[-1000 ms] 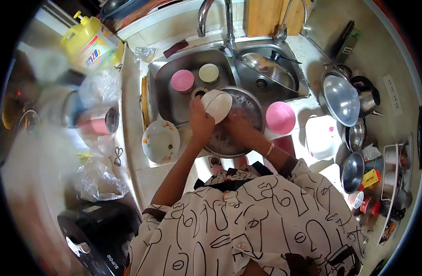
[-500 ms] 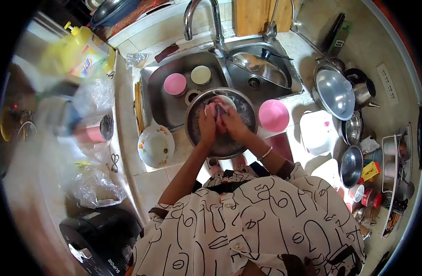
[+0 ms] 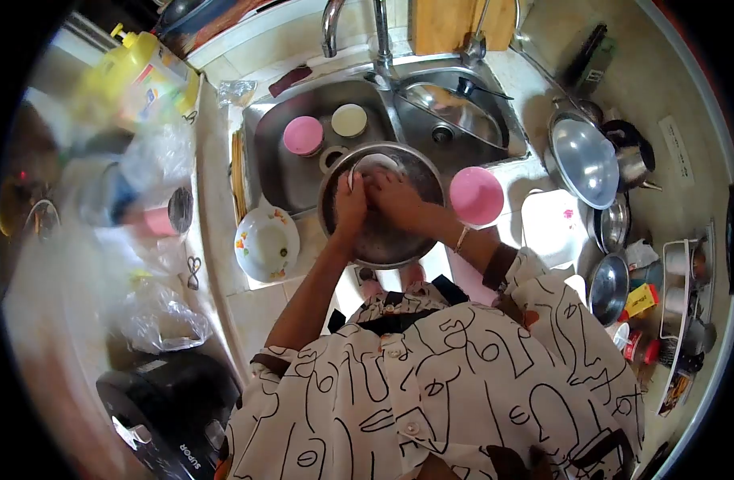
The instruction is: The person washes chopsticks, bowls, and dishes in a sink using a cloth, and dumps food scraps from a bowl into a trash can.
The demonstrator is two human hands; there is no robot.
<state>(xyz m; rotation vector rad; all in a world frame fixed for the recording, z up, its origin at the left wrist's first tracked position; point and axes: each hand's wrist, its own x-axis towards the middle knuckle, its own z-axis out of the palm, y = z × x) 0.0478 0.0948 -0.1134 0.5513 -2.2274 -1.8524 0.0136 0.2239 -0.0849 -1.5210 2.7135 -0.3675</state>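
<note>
A metal basin [image 3: 440, 192] is in front of me, overlapping the near edge of the sink. Inside it, a white bowl [image 3: 377, 161] is tilted at the far side. My left hand [image 3: 351, 206] grips the bowl's left rim, fingers closed. My right hand [image 3: 397, 202] reaches over the bowl, fingers curled down into it; what lies under them is hidden. To the right of the basin stands a pink bowl [image 3: 477, 197]. A white plate with a flowered rim [image 3: 248, 254] lies left of it.
In the left sink basin [image 3: 275, 180] are a pink bowl [image 3: 304, 135] and a cream bowl [image 3: 349, 121]. A pan lid [image 3: 455, 112] leans in the right basin. A tap [image 3: 332, 32] rises behind. Metal bowls [image 3: 585, 164] and a white tray [image 3: 549, 228] line the right counter.
My left hand has shifted left onto the bowl's rim, and my right hand now covers the middle. The dark and pinkish thing between my hands earlier is out of sight. The view has tilted slightly.
</note>
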